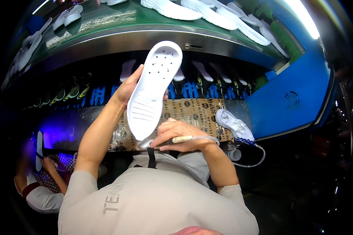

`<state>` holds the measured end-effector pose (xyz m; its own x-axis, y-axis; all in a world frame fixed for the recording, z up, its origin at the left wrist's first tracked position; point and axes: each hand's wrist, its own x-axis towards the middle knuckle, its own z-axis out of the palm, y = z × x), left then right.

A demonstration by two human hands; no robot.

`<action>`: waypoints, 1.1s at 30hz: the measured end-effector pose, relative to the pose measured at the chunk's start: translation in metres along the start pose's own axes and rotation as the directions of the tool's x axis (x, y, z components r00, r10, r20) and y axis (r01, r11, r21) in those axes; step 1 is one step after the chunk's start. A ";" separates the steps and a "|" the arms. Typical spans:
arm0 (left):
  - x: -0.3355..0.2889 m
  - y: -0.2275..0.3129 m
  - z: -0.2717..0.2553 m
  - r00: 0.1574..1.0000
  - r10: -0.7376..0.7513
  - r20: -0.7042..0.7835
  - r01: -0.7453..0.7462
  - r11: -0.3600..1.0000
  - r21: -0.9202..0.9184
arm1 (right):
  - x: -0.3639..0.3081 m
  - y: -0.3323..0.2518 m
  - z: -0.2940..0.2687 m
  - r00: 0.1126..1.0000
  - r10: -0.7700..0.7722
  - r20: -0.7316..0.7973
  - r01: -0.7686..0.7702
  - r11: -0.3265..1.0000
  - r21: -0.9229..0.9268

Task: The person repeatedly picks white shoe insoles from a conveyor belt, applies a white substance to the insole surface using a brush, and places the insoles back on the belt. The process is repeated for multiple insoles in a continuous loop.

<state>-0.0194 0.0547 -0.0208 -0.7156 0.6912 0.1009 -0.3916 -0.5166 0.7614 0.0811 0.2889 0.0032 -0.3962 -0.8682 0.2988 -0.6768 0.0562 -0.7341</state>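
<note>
My left hand point(126, 87) is closed on a white shoe sole point(148, 102), gripping it by its edges at mid-length. The sole is tilted up, its inner face toward me, with small holes at the wide end and raised lines at the narrow end. Below its narrow end, my right hand point(180, 134) is closed round a slim, cream-coloured handle point(182, 139) with a clear tube point(208, 138) running from it. A pale, blurred tip point(146, 143) shows beyond my fingers, close to the sole; I cannot tell whether it touches.
Cardboard point(202, 113) covers the bench. A second white sole point(235, 124) lies at its right, near a blue fitting point(245, 141) and hose. Beyond runs a green conveyor point(106, 24) with several soles, above a rack of shoe uppers point(72, 92). A blue panel point(290, 96) stands right; a co-worker point(47, 188) sits left.
</note>
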 end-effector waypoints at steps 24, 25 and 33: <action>0.030 0.032 0.039 0.821 -0.416 -0.391 0.477 0.123 0.870 | -0.034 -0.001 -0.040 0.989 0.048 -0.140 -0.067 0.989 -0.132; 0.027 0.033 0.036 0.826 -0.421 -0.375 0.469 0.144 0.871 | -0.037 0.003 -0.038 0.966 0.070 -0.250 -0.104 0.987 -0.126; 0.011 0.040 0.032 0.818 -0.380 -0.431 0.495 0.084 0.865 | -0.045 0.003 -0.045 0.949 0.094 -0.299 -0.172 0.954 -0.244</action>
<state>-0.0248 0.0575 0.0313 -0.6865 0.5439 -0.4827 0.1134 0.7357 0.6677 0.0688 0.3506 0.0155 -0.6258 -0.6713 0.3972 -0.7293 0.3229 -0.6032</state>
